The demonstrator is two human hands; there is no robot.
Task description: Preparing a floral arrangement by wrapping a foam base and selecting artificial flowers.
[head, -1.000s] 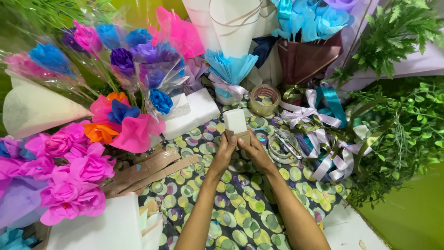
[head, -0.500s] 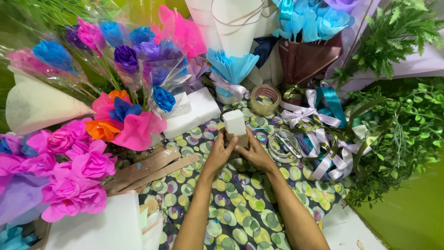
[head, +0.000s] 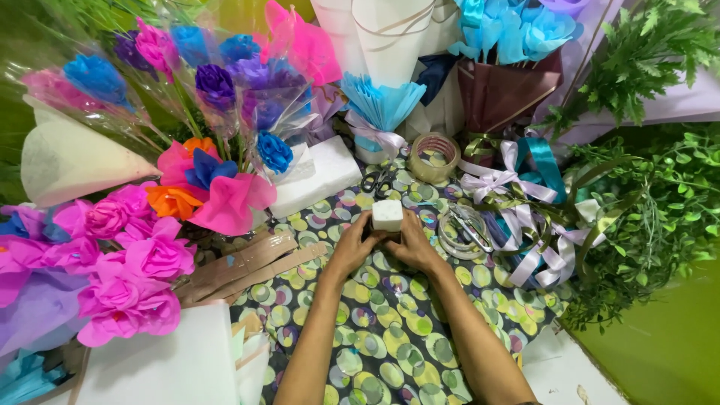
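View from the head camera, looking down. Both hands meet at a small white block [head: 388,214], seemingly foam, matte and squarish with softened corners. The left hand [head: 352,246] grasps its near-left side, and the right hand [head: 413,241] grasps its near-right side; the fingers of each are curled closed on it, so neither hand is nearer than the other. The block sits just beyond the knuckles, at the far end of the joined grip, over the spotted green wrapping sheet [head: 390,337]; whether it rests on the sheet or is lifted cannot be told. No long axis is evident. Just beyond the grip lie black-handled scissors [head: 377,181] and a roll of clear tape [head: 433,157]; to its right lie a second tape ring [head: 461,232] and satin ribbon bows [head: 517,217], glossy and looped. To its left lie brown card strips [head: 247,262], a larger white foam slab [head: 315,176] and crinkled pink paper flowers [head: 127,262]. Green leafy sprigs [head: 652,195] are well to the right.
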